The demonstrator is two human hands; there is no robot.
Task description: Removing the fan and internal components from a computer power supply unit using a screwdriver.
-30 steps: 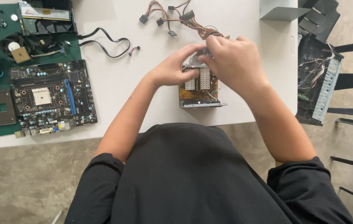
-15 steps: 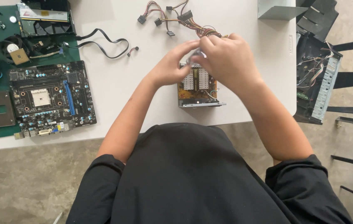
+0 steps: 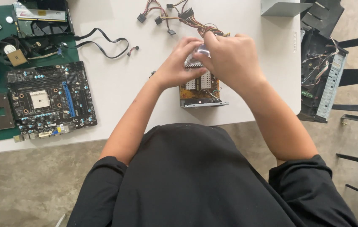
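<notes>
An open power supply unit (image 3: 202,91), with a yellow circuit board and pale heat sinks, lies on the white table (image 3: 120,84) in front of me. Its bundle of coloured wires (image 3: 179,14) runs off towards the far edge. Both my hands meet just above the unit's far half. My left hand (image 3: 178,66) and my right hand (image 3: 231,59) pinch a small pale, shiny part (image 3: 200,52) between their fingertips. My right hand hides most of that part and the unit's far end.
A dark motherboard (image 3: 50,98) lies on a green mat (image 3: 0,134) at the left, with a fan, a chip (image 3: 17,58) and a card behind it. A black cable (image 3: 99,42) loops nearby. An open computer case (image 3: 322,80) and a grey metal cover (image 3: 284,7) sit at the right.
My hands stay together over the power supply and have shifted slightly; the pale part now shows between my fingertips.
</notes>
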